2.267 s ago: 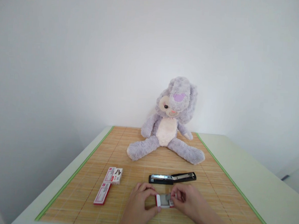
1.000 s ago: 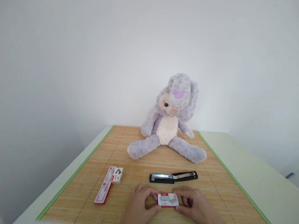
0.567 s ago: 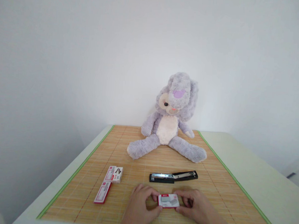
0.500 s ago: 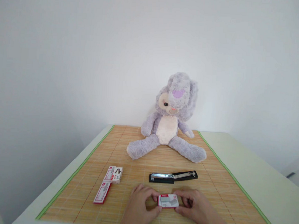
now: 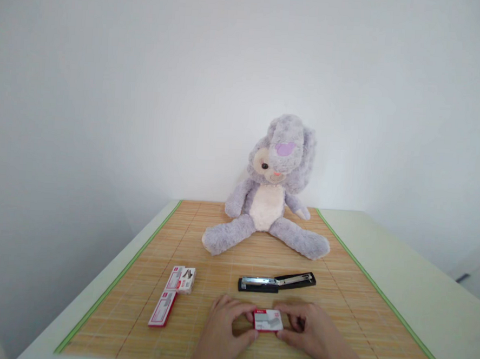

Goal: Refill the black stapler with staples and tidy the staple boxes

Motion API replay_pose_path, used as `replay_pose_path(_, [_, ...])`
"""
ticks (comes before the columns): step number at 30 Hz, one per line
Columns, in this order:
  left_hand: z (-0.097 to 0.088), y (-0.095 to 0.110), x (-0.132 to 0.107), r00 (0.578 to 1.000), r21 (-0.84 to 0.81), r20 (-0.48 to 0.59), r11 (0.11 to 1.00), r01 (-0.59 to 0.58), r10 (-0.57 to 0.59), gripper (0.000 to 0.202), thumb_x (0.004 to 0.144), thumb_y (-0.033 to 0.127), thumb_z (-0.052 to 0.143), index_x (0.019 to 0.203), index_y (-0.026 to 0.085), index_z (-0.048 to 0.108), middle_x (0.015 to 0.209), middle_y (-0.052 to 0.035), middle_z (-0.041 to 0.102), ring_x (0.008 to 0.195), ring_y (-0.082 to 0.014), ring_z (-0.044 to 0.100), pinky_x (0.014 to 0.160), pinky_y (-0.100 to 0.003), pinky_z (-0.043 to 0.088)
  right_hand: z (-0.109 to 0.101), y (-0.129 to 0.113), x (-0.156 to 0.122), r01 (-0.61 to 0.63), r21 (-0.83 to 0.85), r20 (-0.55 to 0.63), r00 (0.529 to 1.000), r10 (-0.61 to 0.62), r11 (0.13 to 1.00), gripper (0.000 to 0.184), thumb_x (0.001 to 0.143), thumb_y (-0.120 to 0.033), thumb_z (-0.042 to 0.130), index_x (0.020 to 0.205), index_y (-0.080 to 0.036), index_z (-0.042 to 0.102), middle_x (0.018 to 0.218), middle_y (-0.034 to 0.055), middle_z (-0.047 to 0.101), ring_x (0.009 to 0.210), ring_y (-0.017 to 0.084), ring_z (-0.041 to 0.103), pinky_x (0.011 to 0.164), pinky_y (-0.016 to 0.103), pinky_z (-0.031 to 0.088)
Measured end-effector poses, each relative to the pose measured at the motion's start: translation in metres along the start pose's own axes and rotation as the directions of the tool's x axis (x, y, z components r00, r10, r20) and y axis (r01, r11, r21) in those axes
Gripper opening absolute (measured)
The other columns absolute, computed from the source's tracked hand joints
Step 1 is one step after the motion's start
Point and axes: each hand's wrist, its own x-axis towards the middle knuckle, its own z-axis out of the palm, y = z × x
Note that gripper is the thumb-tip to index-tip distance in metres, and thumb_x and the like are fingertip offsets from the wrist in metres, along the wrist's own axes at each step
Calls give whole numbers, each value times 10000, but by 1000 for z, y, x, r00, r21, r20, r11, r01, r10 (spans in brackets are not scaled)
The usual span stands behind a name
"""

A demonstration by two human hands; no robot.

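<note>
A small red and white box of staples (image 5: 267, 320) is held between my two hands near the front of the mat. My left hand (image 5: 227, 330) pinches its left end between thumb and fingers. At the right end, the thumb and index finger of my right hand (image 5: 310, 331) grip the box. Just beyond it lies a black stapler (image 5: 276, 282), swung wide open so that its metal inside shows. Whether the box touches the mat I cannot tell.
To the left lie more boxes, one long red and white box (image 5: 162, 309) and a smaller box (image 5: 186, 280) beside another. A plush rabbit (image 5: 267, 203) sits at the back against the wall. A bamboo mat (image 5: 202, 261) with green edging covers much of the white table (image 5: 386, 248).
Both hands keep their hold on the box of staples. My right hand and the box's right end have shifted slightly left; the whole view has also moved a little.
</note>
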Motion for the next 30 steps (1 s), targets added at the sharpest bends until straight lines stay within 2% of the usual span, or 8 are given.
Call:
replay_pose_path(5, [1, -2, -2, 999, -39, -24, 999, -27, 26, 449, 716, 200, 820, 1138, 343, 765, 1025, 16, 761, 1057, -233, 638, 1037, -391, 444, 1, 3, 1, -13, -23, 2, 1000, 13, 1000, 190, 814, -341, 734, 974, -264, 800, 630, -49, 564, 604, 128, 496, 591, 247, 308])
replay_pose_path(10, [0, -9, 2, 974, -131, -197, 988, 85, -109, 252, 906, 356, 651, 1123, 250, 723, 993, -33, 710, 900, -204, 637, 853, -345, 503, 5, 4, 1, -57, 12, -51, 997, 58, 998, 515, 801, -372, 780, 1305, -284, 724, 706, -43, 624, 651, 147, 569, 623, 250, 369])
replay_pose_path(12, [-1, -12, 9, 953, -55, -282, 994, 99, -111, 291, 900, 345, 643, 1165, 240, 698, 1080, -49, 690, 1010, -225, 627, 926, -366, 491, 8, -3, 4, -53, 27, -60, 997, 54, 998, 490, 826, -407, 770, 1300, -291, 732, 711, -38, 638, 660, 151, 579, 634, 253, 381])
replay_pose_path(14, [-3, -15, 17, 943, 62, -324, 993, 97, -72, 431, 853, 337, 692, 1273, 246, 659, 1237, -67, 654, 1181, -258, 577, 1053, -411, 439, 9, -13, 8, -40, 9, -65, 997, 40, 999, 413, 839, -410, 763, 1239, -306, 767, 708, -33, 648, 667, 153, 584, 642, 257, 376])
replay_pose_path(17, [-7, -15, 27, 958, 182, -283, 978, 102, -47, 600, 804, 374, 749, 1379, 268, 612, 1435, -79, 571, 1336, -296, 487, 1148, -460, 366, 12, -26, 16, 12, -57, -67, 998, -16, 998, 267, 841, -333, 755, 1100, -322, 819, 732, -24, 669, 696, 153, 590, 655, 258, 354])
replay_pose_path(22, [-11, -17, 33, 984, 228, -175, 970, 83, -43, 317, 844, 367, 728, 1156, 313, 741, 1513, -30, 546, 1401, -290, 453, 1176, -485, 329, 13, -36, 24, 92, -109, -35, 995, -96, 990, 162, 832, -183, 700, 882, -273, 825, 763, -25, 665, 709, 136, 577, 649, 244, 323])
replay_pose_path(24, [-11, -18, 32, 986, 216, -161, 973, 80, -46, 300, 828, 354, 751, 1128, 333, 751, 1517, -9, 551, 1408, -287, 456, 1181, -488, 328, 12, -36, 26, 107, -118, -27, 993, -111, 987, 140, 833, -173, 694, 813, -251, 809, 752, -26, 646, 687, 129, 565, 633, 243, 312])
replay_pose_path(30, [-10, -20, 28, 991, 197, -130, 978, 64, -38, 316, 784, 370, 813, 1097, 380, 767, 1548, 30, 530, 1445, -287, 439, 1209, -486, 311, -3, -33, 37, 99, -111, -133, 985, -114, 989, 161, 940, -309, 659, 994, -297, 811, 794, -9, 655, 726, 152, 599, 680, 250, 358])
